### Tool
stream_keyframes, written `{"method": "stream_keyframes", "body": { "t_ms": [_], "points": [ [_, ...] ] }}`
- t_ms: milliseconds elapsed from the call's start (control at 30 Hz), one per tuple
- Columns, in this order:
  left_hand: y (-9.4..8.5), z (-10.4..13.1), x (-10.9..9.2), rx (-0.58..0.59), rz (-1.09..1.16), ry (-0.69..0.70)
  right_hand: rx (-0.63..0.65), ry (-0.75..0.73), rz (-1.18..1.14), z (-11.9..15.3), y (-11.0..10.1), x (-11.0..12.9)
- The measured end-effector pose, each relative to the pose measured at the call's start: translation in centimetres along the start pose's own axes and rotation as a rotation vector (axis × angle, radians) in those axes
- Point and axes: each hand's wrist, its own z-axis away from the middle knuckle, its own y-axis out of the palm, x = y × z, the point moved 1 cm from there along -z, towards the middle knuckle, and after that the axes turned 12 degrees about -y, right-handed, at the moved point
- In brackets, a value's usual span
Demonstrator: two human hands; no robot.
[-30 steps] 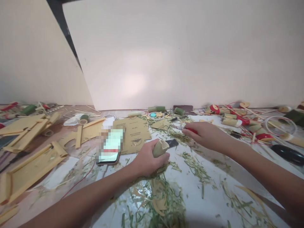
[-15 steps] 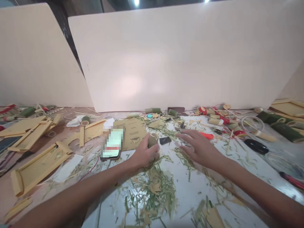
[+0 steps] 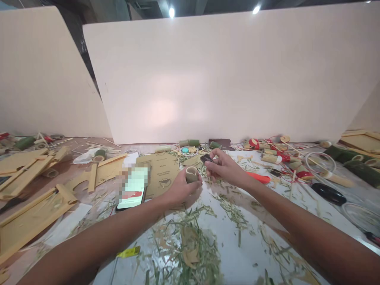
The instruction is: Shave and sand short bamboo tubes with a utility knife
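Note:
My left hand (image 3: 182,188) is wrapped round a short bamboo tube (image 3: 191,174), which stands upright with its open, notched rim facing up. Between the fingertips of my right hand (image 3: 221,164) is a small dark rectangular piece of what looks like sandpaper (image 3: 206,158), a little above and right of the tube. The two are apart. Behind my left hand lies a brown sheet with printing (image 3: 158,168), and a phone (image 3: 133,190) with a lit screen rests against its left side.
Green and tan bamboo shavings (image 3: 198,237) litter the white surface. An orange-red object (image 3: 259,177) lies under my right forearm. At right are a black oval object (image 3: 328,194) and bamboo pieces (image 3: 360,166); at left, a yellow wooden frame (image 3: 32,221). A white panel (image 3: 222,79) stands behind.
My right hand, spread before, has moved left and picked the dark piece up off the surface. My left hand keeps its hold on the tube. The view has shifted slightly.

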Motion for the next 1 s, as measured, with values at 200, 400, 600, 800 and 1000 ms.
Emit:
{"method": "stream_keyframes", "body": {
  "t_ms": [200, 400, 600, 800, 1000],
  "points": [
    [0.0, -0.9, 0.3, 0.011, -0.028, 0.081, -0.024, 0.035, -0.041, 0.6, 2.6, 1.9],
    [0.0, -1.4, 1.4, -0.002, 0.0, 0.083, -0.049, 0.085, -0.025, 1.1, 4.0, 1.4],
    [0.4, -0.2, 1.2, 0.035, -0.081, -0.026, -0.165, 0.03, 0.006, 1.2, 4.3, 1.0],
    [0.2, 0.6, 0.6, -0.091, -0.337, -0.048, -0.121, 0.031, 0.14, 1.2, 3.2, 0.4],
    [-0.4, 0.0, 0.8, -0.125, -0.821, 0.149, -0.052, 0.043, 0.138, 1.3, 1.6, -1.6]
  ]
}}
